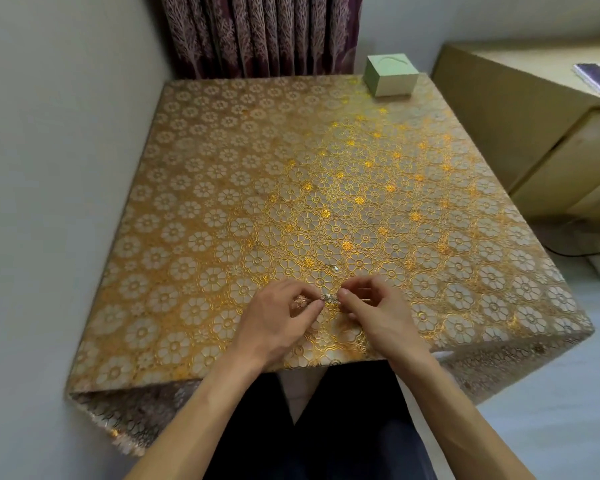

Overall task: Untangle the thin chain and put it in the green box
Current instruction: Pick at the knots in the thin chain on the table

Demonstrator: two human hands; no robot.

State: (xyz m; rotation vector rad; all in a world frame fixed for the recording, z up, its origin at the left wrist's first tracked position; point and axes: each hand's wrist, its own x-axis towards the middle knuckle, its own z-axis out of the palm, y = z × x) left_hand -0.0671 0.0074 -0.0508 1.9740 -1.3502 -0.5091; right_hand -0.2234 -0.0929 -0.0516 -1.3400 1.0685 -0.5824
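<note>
Silver in colour, one thin chain point(330, 298) was pinched between curled fingertips of left hand point(281, 320) and right hand point(371, 313); one green box point(392, 77) stood well apart.

Left hand point(274, 318), right hand point(373, 311), close together, both pinching thin chain point(330, 298)

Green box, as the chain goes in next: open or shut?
Shut: the green box at the table's far right corner shows a flat closed top, no inside visible. Left hand and right hand pinch the chain.
</note>
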